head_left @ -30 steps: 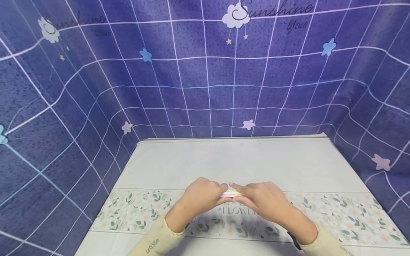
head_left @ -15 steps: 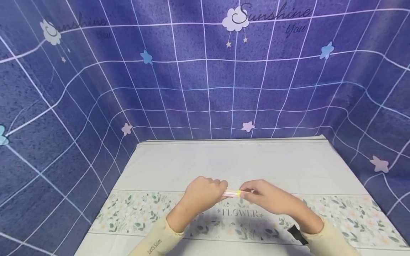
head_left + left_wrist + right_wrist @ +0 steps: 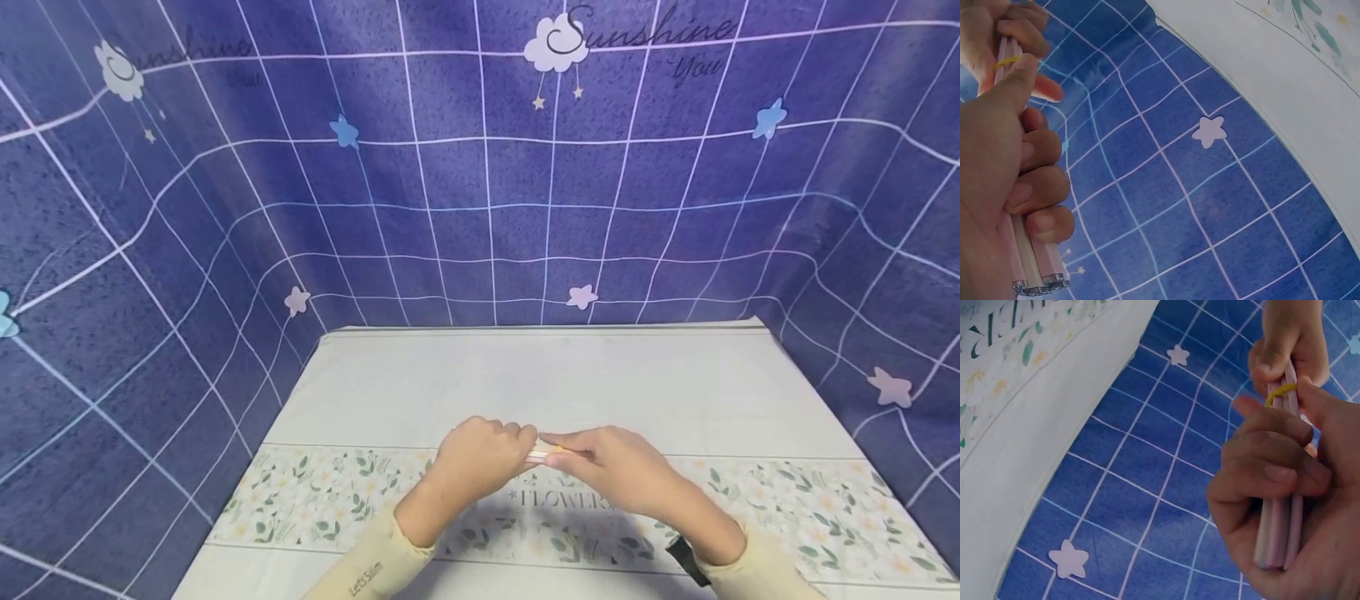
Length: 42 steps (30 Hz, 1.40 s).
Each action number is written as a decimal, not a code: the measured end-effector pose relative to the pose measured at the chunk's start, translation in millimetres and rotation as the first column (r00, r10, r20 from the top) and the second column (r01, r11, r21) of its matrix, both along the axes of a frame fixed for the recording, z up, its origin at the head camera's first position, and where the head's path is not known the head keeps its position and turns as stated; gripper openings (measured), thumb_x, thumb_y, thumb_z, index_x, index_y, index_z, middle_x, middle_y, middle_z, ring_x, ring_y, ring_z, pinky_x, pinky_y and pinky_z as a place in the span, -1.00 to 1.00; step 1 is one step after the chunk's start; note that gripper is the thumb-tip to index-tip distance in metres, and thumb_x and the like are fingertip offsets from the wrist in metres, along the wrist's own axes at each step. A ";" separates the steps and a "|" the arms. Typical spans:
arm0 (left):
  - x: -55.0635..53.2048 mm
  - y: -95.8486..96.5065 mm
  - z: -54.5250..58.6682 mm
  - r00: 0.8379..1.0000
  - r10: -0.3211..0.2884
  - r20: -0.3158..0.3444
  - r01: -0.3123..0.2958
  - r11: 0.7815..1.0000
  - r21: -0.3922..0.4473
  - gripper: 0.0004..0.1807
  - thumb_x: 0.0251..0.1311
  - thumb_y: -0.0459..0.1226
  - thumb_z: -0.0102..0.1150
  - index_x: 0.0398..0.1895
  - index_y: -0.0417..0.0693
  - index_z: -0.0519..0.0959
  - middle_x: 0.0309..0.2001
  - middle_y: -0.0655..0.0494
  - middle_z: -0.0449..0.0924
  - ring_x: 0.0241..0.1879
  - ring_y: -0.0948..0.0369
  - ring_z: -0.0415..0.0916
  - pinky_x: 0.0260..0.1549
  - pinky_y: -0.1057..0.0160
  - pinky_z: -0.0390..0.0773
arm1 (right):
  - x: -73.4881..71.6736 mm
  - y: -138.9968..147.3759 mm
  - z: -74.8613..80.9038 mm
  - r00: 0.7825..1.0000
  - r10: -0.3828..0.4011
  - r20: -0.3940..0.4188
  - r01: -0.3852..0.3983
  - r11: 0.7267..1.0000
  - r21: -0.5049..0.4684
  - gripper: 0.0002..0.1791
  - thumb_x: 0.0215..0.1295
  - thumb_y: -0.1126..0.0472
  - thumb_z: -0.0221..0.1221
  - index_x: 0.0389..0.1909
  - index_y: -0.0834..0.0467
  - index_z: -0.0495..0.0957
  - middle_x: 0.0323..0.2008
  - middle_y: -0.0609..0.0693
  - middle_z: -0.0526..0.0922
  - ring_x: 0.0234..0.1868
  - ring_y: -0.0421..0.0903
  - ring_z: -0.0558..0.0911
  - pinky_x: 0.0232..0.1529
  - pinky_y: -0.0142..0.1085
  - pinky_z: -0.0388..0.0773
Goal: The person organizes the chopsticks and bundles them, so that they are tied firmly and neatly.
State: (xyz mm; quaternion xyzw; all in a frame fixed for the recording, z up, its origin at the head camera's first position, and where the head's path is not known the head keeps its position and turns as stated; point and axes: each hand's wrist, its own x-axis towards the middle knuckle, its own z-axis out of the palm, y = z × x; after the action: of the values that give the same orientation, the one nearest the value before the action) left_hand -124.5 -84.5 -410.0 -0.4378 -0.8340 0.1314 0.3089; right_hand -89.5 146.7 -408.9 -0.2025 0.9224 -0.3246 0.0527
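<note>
A bundle of slim pink and whitish pencils point(image 3: 537, 457) is held level above the table between my two hands. My left hand point(image 3: 480, 454) grips one end, its fingers curled round the shafts. Silvery tips of the pencils point(image 3: 1034, 259) stick out below that hand in the left wrist view. A yellow rubber band point(image 3: 1282, 392) circles the bundle between the hands. My right hand point(image 3: 626, 467) holds the other end, thumb and fingers beside the band; in the right wrist view its fingers wrap the pencils point(image 3: 1277, 531), whose blunt ends show at the palm.
Below the hands lies a white tablecloth point(image 3: 540, 375) with a flowered band and the word FLOWER. Blue gridded cloth point(image 3: 517, 167) with stars and clouds hangs behind and along both sides of the table.
Half a second ago my right hand was farther right, at the band with more of the bundle showing. It has since moved left, close to my left hand, which stays nearly in place.
</note>
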 end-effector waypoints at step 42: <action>11.1 -6.8 8.1 0.960 0.061 0.273 -0.068 0.997 0.019 -0.47 0.37 0.29 -0.14 -0.55 0.17 0.45 -0.75 0.34 0.35 -0.78 0.35 0.11 -0.76 0.32 0.32 | 12.3 -3.9 -6.6 0.838 0.171 -0.518 -0.139 0.985 0.100 -0.65 0.30 -0.06 0.26 0.08 -0.13 0.63 -0.22 -0.33 0.71 -0.40 -0.43 0.56 -0.32 -0.45 0.58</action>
State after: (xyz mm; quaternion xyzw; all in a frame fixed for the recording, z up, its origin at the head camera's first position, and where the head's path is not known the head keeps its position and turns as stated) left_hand -113.5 -91.3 -401.8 -0.4200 -0.8841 0.0682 0.1930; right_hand -77.2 142.8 -415.6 -0.3555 0.8915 -0.2246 -0.1688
